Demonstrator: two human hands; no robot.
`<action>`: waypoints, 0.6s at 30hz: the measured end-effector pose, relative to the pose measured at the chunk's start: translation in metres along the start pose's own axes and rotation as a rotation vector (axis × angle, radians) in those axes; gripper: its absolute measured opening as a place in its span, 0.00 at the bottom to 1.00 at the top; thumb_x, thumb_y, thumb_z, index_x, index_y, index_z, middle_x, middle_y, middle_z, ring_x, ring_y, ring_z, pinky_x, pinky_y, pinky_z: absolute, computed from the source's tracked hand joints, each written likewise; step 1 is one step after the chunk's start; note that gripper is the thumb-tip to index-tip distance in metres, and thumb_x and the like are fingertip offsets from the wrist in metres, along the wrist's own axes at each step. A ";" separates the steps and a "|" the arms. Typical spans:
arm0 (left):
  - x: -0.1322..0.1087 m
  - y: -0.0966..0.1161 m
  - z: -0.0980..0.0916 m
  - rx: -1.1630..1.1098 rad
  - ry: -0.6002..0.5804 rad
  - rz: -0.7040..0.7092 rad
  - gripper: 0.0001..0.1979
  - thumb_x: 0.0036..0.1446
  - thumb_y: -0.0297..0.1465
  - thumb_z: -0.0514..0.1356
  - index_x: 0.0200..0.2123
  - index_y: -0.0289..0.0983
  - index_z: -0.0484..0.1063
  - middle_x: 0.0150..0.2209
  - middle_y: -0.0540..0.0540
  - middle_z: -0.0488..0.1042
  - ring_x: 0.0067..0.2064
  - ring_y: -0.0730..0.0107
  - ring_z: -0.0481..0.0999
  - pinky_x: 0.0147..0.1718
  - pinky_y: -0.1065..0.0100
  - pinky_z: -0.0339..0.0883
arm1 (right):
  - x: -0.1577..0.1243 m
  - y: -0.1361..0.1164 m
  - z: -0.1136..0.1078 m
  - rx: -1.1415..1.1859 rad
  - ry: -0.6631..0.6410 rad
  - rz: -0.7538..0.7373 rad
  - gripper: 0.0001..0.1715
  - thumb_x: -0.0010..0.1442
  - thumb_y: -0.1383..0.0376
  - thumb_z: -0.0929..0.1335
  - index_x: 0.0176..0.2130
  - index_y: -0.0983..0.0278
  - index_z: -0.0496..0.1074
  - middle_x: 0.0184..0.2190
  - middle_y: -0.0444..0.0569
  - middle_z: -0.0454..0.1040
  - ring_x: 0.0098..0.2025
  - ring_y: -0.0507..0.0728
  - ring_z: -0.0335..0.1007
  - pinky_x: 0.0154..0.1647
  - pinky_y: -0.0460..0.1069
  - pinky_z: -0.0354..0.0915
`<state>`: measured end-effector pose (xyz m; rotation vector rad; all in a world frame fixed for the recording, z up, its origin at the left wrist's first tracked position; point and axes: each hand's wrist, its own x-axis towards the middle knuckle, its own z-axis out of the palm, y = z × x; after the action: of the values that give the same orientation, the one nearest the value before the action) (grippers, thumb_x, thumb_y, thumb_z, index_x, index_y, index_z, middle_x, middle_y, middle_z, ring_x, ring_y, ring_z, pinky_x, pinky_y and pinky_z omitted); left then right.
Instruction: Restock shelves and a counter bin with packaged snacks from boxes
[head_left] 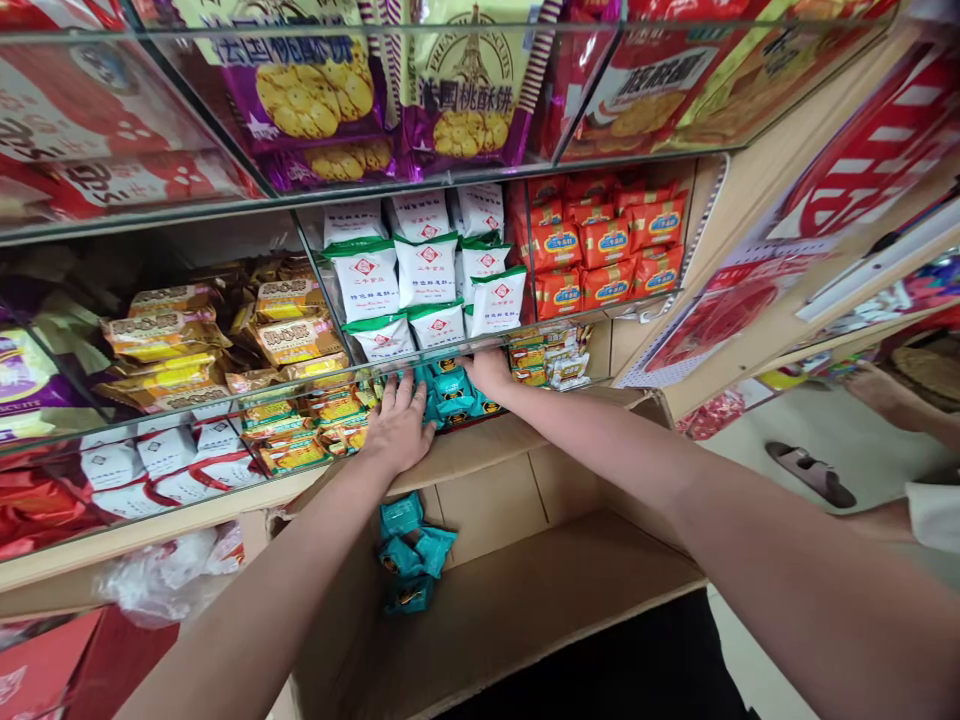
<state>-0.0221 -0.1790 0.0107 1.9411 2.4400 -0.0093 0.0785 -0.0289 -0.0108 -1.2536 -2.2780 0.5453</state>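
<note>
My left hand (400, 425) lies at the front of the lowest shelf compartment, fingers stretched out and touching the teal packets. My right hand (487, 372) reaches into the same compartment from the right; its fingers are mostly hidden under the upper shelf's edge. Between both hands sit several small shiny teal packets (452, 400). Below my hands, a brown cardboard box (540, 570) stands open against the shelf. Inside it, on the left, lie several more teal packets (418, 549).
White packets with green tops (426, 272) and red-orange packets (606, 240) stand one shelf up, behind a clear front. Yellow packets (289, 445) lie to the left. A red box (82, 660) is at lower left. A sandal (810, 472) and another person's limbs show at right.
</note>
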 end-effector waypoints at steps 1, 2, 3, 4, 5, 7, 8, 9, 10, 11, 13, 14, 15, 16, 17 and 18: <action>0.000 0.000 0.000 0.001 0.001 -0.007 0.32 0.53 0.38 0.48 0.60 0.35 0.46 0.64 0.41 0.37 0.62 0.50 0.37 0.51 0.48 0.50 | 0.001 0.000 0.000 -0.016 -0.002 -0.013 0.17 0.55 0.62 0.64 0.43 0.67 0.69 0.42 0.55 0.71 0.49 0.61 0.61 0.52 0.54 0.52; 0.001 0.000 0.000 0.003 0.000 -0.013 0.32 0.53 0.38 0.49 0.60 0.35 0.46 0.64 0.41 0.37 0.62 0.50 0.37 0.51 0.48 0.51 | 0.002 0.000 0.000 -0.031 -0.007 -0.025 0.16 0.55 0.62 0.64 0.42 0.67 0.70 0.42 0.56 0.71 0.49 0.61 0.61 0.52 0.55 0.52; 0.001 0.000 0.001 0.005 -0.001 -0.017 0.32 0.53 0.38 0.49 0.60 0.35 0.46 0.64 0.40 0.37 0.62 0.50 0.37 0.51 0.48 0.51 | 0.004 -0.001 0.000 -0.044 -0.017 -0.036 0.16 0.55 0.62 0.63 0.42 0.66 0.70 0.42 0.55 0.71 0.48 0.61 0.62 0.52 0.55 0.52; 0.001 0.000 0.001 0.008 -0.003 -0.017 0.32 0.53 0.38 0.49 0.60 0.35 0.46 0.64 0.40 0.37 0.62 0.50 0.37 0.51 0.48 0.51 | 0.005 -0.001 0.000 -0.056 -0.029 -0.049 0.16 0.55 0.61 0.64 0.41 0.66 0.70 0.41 0.55 0.71 0.47 0.61 0.62 0.51 0.55 0.53; 0.001 0.000 0.001 0.011 -0.004 -0.015 0.32 0.53 0.38 0.49 0.60 0.35 0.46 0.64 0.40 0.37 0.62 0.50 0.37 0.50 0.48 0.52 | 0.005 0.000 -0.001 -0.066 -0.042 -0.063 0.16 0.54 0.61 0.64 0.41 0.66 0.70 0.41 0.54 0.71 0.47 0.61 0.63 0.51 0.54 0.54; 0.001 0.000 0.001 0.018 -0.004 -0.012 0.31 0.53 0.38 0.49 0.59 0.36 0.48 0.64 0.40 0.37 0.62 0.50 0.38 0.50 0.48 0.52 | 0.006 0.001 -0.004 -0.085 -0.069 -0.091 0.17 0.53 0.59 0.65 0.41 0.65 0.70 0.40 0.53 0.71 0.46 0.61 0.63 0.49 0.53 0.56; 0.000 -0.001 0.001 0.022 -0.001 -0.012 0.31 0.53 0.37 0.49 0.59 0.36 0.49 0.64 0.40 0.38 0.62 0.50 0.38 0.50 0.48 0.52 | 0.005 0.001 -0.006 -0.095 -0.078 -0.104 0.17 0.53 0.58 0.65 0.40 0.65 0.70 0.40 0.53 0.72 0.45 0.61 0.63 0.48 0.53 0.56; 0.000 -0.001 0.000 0.025 0.003 -0.015 0.31 0.53 0.37 0.50 0.59 0.36 0.49 0.64 0.40 0.38 0.62 0.50 0.38 0.50 0.48 0.52 | 0.004 0.002 -0.008 -0.105 -0.083 -0.115 0.17 0.53 0.58 0.65 0.40 0.65 0.70 0.40 0.53 0.71 0.45 0.61 0.63 0.48 0.53 0.56; -0.001 0.000 0.000 0.027 0.010 -0.020 0.31 0.53 0.37 0.50 0.59 0.36 0.49 0.63 0.39 0.38 0.62 0.49 0.39 0.50 0.49 0.52 | 0.002 0.002 -0.009 -0.116 -0.084 -0.127 0.18 0.53 0.58 0.65 0.41 0.66 0.70 0.40 0.53 0.71 0.46 0.61 0.63 0.48 0.53 0.56; -0.002 0.000 0.000 0.030 0.018 -0.026 0.31 0.53 0.37 0.50 0.59 0.36 0.49 0.63 0.38 0.39 0.62 0.49 0.40 0.50 0.49 0.53 | -0.001 0.003 -0.011 -0.128 -0.082 -0.138 0.18 0.54 0.58 0.64 0.42 0.66 0.69 0.41 0.54 0.71 0.46 0.61 0.63 0.49 0.53 0.56; -0.003 0.001 -0.001 0.035 0.039 -0.043 0.31 0.53 0.37 0.49 0.59 0.35 0.48 0.63 0.37 0.40 0.62 0.49 0.41 0.50 0.51 0.54 | -0.008 0.003 -0.015 -0.155 -0.074 -0.158 0.20 0.56 0.58 0.61 0.44 0.68 0.67 0.43 0.56 0.69 0.47 0.61 0.61 0.50 0.53 0.54; -0.004 0.002 -0.001 0.038 0.051 -0.052 0.31 0.54 0.37 0.49 0.60 0.34 0.47 0.63 0.36 0.40 0.61 0.50 0.42 0.49 0.51 0.54 | -0.012 0.003 -0.017 -0.171 -0.072 -0.166 0.21 0.57 0.58 0.60 0.46 0.69 0.66 0.44 0.57 0.69 0.48 0.62 0.61 0.51 0.53 0.53; -0.004 0.002 -0.002 0.043 0.062 -0.061 0.30 0.54 0.37 0.48 0.60 0.34 0.47 0.62 0.35 0.41 0.61 0.50 0.43 0.49 0.52 0.55 | -0.016 0.003 -0.018 -0.188 -0.072 -0.174 0.22 0.58 0.58 0.59 0.47 0.71 0.65 0.44 0.59 0.68 0.49 0.62 0.60 0.52 0.54 0.52; -0.004 0.003 -0.002 0.048 0.070 -0.066 0.30 0.54 0.37 0.48 0.59 0.34 0.47 0.62 0.35 0.42 0.61 0.49 0.44 0.49 0.52 0.55 | -0.019 0.003 -0.020 -0.205 -0.073 -0.184 0.23 0.58 0.59 0.59 0.47 0.72 0.64 0.45 0.60 0.67 0.49 0.62 0.59 0.52 0.55 0.51; -0.004 0.003 -0.003 0.054 0.076 -0.070 0.30 0.54 0.37 0.47 0.59 0.34 0.48 0.62 0.35 0.43 0.60 0.49 0.45 0.49 0.52 0.54 | -0.023 0.003 -0.022 -0.221 -0.077 -0.196 0.24 0.58 0.59 0.59 0.48 0.73 0.63 0.45 0.62 0.66 0.50 0.63 0.58 0.52 0.55 0.50; -0.004 0.004 -0.003 0.060 0.080 -0.071 0.30 0.54 0.37 0.47 0.59 0.34 0.48 0.62 0.35 0.44 0.60 0.49 0.47 0.49 0.52 0.54 | -0.026 0.002 -0.023 -0.236 -0.083 -0.213 0.24 0.58 0.59 0.59 0.49 0.73 0.62 0.46 0.62 0.65 0.50 0.63 0.57 0.52 0.56 0.49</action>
<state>-0.0176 -0.1819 0.0139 1.9129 2.5876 -0.0068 0.1057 -0.0471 0.0011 -1.0902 -2.5664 0.2625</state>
